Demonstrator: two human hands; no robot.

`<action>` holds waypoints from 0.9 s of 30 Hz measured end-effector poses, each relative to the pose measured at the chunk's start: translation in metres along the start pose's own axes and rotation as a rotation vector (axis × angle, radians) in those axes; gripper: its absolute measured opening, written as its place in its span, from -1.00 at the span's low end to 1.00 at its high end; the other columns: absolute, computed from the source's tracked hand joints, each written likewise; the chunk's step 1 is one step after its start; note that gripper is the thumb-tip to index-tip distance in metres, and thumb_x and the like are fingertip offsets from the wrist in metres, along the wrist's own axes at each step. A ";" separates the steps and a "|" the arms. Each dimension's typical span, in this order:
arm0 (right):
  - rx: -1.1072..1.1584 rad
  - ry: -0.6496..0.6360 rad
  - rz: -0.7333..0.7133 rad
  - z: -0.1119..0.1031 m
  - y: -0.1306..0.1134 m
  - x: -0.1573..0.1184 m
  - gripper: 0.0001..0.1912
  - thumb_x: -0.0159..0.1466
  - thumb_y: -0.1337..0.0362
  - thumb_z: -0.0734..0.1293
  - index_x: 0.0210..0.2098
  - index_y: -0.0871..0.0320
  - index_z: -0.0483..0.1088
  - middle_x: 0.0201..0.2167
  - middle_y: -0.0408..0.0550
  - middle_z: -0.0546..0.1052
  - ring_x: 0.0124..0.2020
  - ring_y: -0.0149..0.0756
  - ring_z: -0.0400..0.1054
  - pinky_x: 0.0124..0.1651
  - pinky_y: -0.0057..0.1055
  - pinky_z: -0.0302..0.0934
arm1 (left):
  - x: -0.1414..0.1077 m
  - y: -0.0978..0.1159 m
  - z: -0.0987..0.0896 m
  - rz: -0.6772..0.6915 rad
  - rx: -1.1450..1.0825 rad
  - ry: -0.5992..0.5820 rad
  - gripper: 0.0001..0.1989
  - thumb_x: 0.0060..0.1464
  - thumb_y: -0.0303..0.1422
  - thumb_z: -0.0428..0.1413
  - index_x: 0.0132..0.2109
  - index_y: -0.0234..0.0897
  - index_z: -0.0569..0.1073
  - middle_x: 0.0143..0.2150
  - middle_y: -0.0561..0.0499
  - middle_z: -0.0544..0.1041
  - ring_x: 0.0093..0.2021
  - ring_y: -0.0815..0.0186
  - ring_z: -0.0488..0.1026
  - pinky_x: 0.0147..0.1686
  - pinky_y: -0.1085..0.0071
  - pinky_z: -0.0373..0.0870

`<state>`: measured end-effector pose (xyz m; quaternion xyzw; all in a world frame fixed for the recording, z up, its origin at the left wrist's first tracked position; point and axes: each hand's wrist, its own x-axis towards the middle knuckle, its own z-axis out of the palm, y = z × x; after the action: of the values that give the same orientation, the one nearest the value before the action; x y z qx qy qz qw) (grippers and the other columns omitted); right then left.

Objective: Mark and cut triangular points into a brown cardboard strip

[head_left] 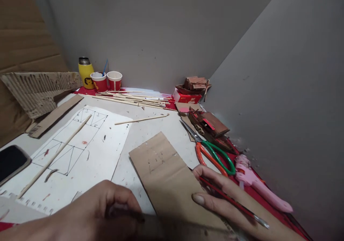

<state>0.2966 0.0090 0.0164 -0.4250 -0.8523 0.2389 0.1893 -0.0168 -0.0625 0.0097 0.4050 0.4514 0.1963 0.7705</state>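
A flat brown cardboard piece [162, 176] lies in front of me on the white work surface. My right hand [228, 194] is at its right edge, thumb resting on the board. A slim red-and-black pencil [233, 199] with a silvery end is tucked in that hand. My left hand [104, 207] is curled at the board's lower left, and whatever its fingers hold, if anything, is lost in shadow. Left of the board lies a drawing sheet [104, 155] with ruled truss-like lines, crossed by a wooden stick [57, 153].
Scissors [212, 153] with green and orange handles and a pink glue gun [258, 187] lie at right, near brown cardboard models [212, 123]. Several sticks [134, 99], paper cups [114, 80] and a yellow bottle [86, 72] line the back. A phone [12, 164] lies left.
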 end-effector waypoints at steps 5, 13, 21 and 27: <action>0.014 -0.007 0.160 -0.003 0.013 -0.008 -0.83 0.41 0.13 0.28 -0.22 0.06 0.43 -0.39 -0.09 0.59 -0.40 -0.23 0.53 -0.33 -0.41 0.44 | 0.007 0.015 -0.002 -0.031 0.040 0.046 -0.62 0.02 -0.07 0.30 -0.20 -0.32 0.59 -0.39 0.04 0.50 -0.42 0.38 0.32 -0.41 0.48 0.20; -0.074 -0.045 -0.363 0.005 -0.011 -0.022 -0.50 0.26 0.26 0.45 0.17 0.03 0.36 -0.05 0.09 0.63 -0.03 -0.05 0.56 -0.05 -0.31 0.48 | 0.013 0.010 -0.005 0.041 -0.029 0.078 -0.54 0.01 0.03 0.32 -0.21 -0.31 0.57 -0.42 0.08 0.49 -0.48 0.43 0.34 -0.46 0.50 0.27; -0.167 0.003 -0.409 0.013 -0.010 -0.020 -0.67 0.42 0.40 0.24 0.16 0.14 0.34 -0.28 0.04 0.63 -0.29 -0.22 0.58 -0.25 -0.42 0.48 | 0.022 0.009 -0.009 0.157 -0.119 0.134 -0.53 0.08 -0.03 0.32 -0.05 -0.33 0.56 -0.27 -0.03 0.60 -0.47 0.44 0.48 -0.41 0.49 0.42; -0.173 0.136 -0.303 0.008 0.004 -0.022 -0.58 0.36 0.37 0.33 0.19 0.03 0.35 -0.16 0.03 0.69 -0.25 -0.13 0.64 -0.19 -0.34 0.52 | 0.028 0.013 -0.013 0.345 -0.115 0.431 -0.42 0.15 -0.14 0.28 0.24 -0.20 0.36 0.38 -0.29 0.26 -0.21 0.24 0.60 -0.30 0.30 0.55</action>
<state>0.3076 -0.0085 0.0051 -0.3216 -0.9093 0.1041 0.2428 -0.0129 -0.0302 0.0010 0.3803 0.5172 0.4317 0.6336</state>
